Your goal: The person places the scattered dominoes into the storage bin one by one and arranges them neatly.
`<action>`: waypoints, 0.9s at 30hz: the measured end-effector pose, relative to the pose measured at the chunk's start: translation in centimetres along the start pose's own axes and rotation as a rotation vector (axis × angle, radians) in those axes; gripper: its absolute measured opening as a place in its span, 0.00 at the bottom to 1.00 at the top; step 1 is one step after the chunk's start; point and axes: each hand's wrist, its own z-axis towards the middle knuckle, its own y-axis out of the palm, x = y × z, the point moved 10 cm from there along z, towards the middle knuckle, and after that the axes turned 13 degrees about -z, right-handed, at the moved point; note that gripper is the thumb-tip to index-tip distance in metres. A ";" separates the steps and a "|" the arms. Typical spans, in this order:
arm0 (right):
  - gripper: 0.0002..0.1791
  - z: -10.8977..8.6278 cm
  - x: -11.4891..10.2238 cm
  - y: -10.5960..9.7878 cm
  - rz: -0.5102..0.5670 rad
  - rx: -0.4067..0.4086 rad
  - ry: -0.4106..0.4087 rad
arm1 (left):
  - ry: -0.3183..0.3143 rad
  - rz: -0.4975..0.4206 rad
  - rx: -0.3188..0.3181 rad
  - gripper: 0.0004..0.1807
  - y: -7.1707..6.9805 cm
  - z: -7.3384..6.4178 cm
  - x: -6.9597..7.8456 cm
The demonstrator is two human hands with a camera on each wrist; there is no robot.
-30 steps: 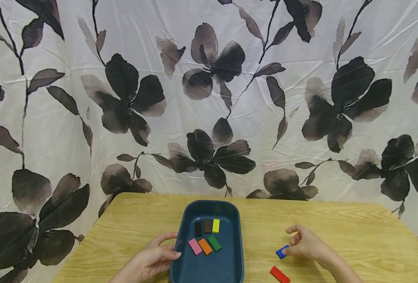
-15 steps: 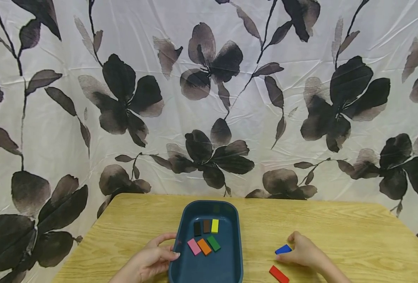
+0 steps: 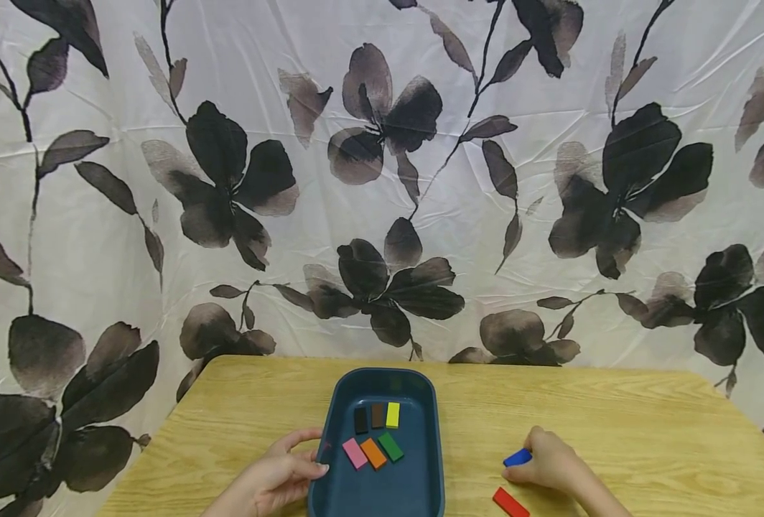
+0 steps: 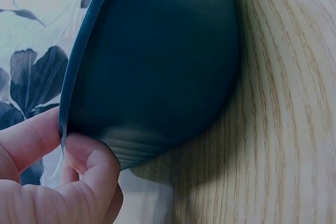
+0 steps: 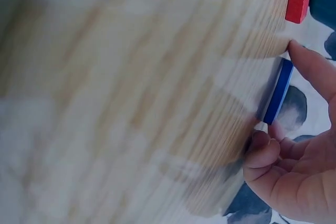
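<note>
A dark blue-green tray [image 3: 377, 492] lies on the table in the head view. My left hand [image 3: 277, 475] pinches its left rim between thumb and fingers, which the left wrist view shows up close at the tray wall [image 4: 157, 51]. Inside are several small blocks: black, brown and yellow [image 3: 392, 415] at the back, pink [image 3: 355, 454], orange and green [image 3: 390, 446] in front of them. To the tray's right, my right hand [image 3: 546, 463] holds a blue block [image 3: 517, 457], thumb and fingers at its two ends in the right wrist view [image 5: 278, 90].
A red block [image 3: 510, 502] lies on the table just in front of the right hand. The wood-grain table [image 3: 647, 424] extends right past the right hand. Behind it hangs a white cloth [image 3: 459, 201] with dark flowers.
My right hand's fingers have closed in around the blue block, which has turned slightly. The left hand stays on the tray rim, and the tray and red block remain in place.
</note>
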 end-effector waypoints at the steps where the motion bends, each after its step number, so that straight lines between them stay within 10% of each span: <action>1: 0.25 0.1 0.0 0.0 0.005 -0.002 0.000 | 0.001 0.000 0.000 0.40 0.0 0.0 0.0; 13: 0.23 -0.2 0.7 0.4 0.382 -0.193 -0.059 | 0.010 0.001 0.006 0.40 -0.1 -0.2 -0.1; 27: 0.26 0.4 0.4 -1.0 0.483 -0.183 -0.123 | 0.009 0.004 -0.003 0.40 -0.2 -0.3 -0.2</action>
